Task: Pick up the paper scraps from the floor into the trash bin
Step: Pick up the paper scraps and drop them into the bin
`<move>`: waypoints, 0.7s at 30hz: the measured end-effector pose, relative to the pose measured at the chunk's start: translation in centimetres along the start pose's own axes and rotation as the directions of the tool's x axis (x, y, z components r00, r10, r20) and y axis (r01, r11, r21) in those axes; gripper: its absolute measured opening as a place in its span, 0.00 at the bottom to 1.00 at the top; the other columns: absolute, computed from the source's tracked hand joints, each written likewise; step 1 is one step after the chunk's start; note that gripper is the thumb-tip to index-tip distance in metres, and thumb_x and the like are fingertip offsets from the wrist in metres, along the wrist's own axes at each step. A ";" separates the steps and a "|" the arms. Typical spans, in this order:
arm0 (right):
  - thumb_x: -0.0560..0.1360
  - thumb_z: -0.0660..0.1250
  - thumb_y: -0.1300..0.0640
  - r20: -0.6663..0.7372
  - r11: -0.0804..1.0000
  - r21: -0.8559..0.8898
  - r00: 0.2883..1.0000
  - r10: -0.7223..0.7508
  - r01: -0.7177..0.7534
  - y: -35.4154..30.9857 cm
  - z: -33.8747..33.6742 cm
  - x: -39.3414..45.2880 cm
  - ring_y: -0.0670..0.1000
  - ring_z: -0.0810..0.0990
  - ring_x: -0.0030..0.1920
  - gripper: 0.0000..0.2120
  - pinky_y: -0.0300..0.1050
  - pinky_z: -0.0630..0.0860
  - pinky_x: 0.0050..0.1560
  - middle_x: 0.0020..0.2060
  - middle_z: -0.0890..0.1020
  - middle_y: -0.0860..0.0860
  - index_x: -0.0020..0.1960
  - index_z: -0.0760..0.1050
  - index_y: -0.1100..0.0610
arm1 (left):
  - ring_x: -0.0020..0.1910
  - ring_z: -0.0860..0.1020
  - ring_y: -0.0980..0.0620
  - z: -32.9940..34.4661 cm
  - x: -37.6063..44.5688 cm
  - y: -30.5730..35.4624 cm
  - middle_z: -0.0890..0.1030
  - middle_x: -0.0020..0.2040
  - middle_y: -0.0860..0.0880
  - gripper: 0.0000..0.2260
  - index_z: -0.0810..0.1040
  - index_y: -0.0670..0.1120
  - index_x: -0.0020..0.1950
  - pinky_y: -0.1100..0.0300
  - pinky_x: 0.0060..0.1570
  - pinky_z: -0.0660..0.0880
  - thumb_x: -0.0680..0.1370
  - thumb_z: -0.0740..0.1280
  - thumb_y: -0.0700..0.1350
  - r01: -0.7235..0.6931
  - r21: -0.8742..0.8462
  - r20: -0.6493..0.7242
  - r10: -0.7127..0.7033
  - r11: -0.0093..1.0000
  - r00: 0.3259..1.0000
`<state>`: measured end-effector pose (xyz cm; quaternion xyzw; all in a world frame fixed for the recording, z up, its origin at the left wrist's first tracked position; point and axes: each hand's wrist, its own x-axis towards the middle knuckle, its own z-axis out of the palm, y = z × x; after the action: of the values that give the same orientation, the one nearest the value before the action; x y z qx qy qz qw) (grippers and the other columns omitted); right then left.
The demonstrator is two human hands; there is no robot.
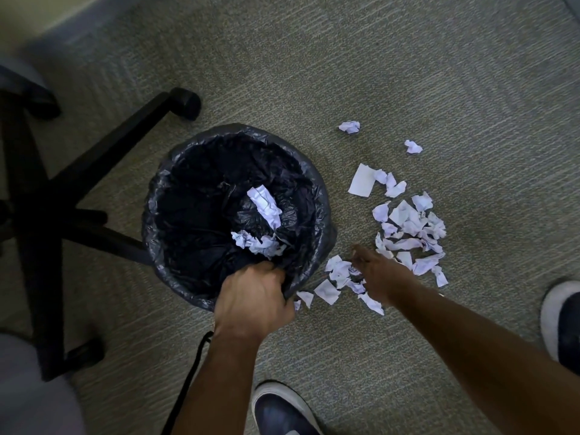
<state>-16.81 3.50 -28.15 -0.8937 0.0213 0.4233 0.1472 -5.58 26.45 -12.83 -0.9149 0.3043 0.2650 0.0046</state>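
Note:
A round trash bin lined with a black bag stands on the grey carpet, with a few crumpled white paper scraps inside it. My left hand grips the bin's near rim and the bag. To the right of the bin, several white paper scraps lie scattered on the floor. My right hand reaches down among the nearest scraps, with its fingers touching them; whether it holds one is hidden. Two crumpled balls lie farther off.
A black office chair base with castors stands left of the bin, one leg touching it. My two shoes are at the bottom and at the right edge. A black cord runs along the floor beside my left forearm.

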 end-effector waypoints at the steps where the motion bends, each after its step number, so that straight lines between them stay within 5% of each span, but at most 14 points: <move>1: 0.78 0.60 0.64 0.000 1.000 -0.008 1.000 -0.002 0.002 0.0 0.0 0.0 0.55 0.67 0.75 0.30 0.51 0.76 0.64 0.82 0.45 0.49 0.79 0.59 0.56 | 0.39 0.79 0.42 0.0 0.0 0.0 0.79 0.39 0.49 0.15 0.79 0.46 0.39 0.56 0.34 0.72 0.64 0.62 0.56 0.004 0.003 0.001 -0.004 1.000 1.000; 12: 0.81 0.56 0.62 -0.062 0.987 -0.158 0.997 -0.045 0.034 -1.2 -0.6 -0.6 0.56 0.61 0.77 0.26 0.47 0.72 0.67 0.81 0.51 0.54 0.79 0.60 0.59 | 0.43 0.79 0.46 -0.2 -0.1 0.1 0.78 0.43 0.52 0.14 0.77 0.48 0.42 0.57 0.38 0.71 0.68 0.63 0.57 0.018 0.025 0.020 -0.019 1.000 1.000; 21: 0.81 0.58 0.61 -0.090 0.984 -0.179 0.996 -0.022 0.005 -1.8 -1.9 -0.1 0.55 0.73 0.66 0.23 0.49 0.77 0.56 0.75 0.61 0.51 0.76 0.64 0.57 | 0.42 0.78 0.48 -0.4 -0.2 0.3 0.78 0.42 0.53 0.12 0.77 0.48 0.42 0.59 0.36 0.66 0.68 0.64 0.56 0.036 0.026 0.029 -0.036 0.999 0.999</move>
<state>-15.18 4.66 -26.53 -0.9219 -0.0161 0.3811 0.0682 -5.66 26.29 -12.35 -0.9161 0.2911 0.2746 0.0257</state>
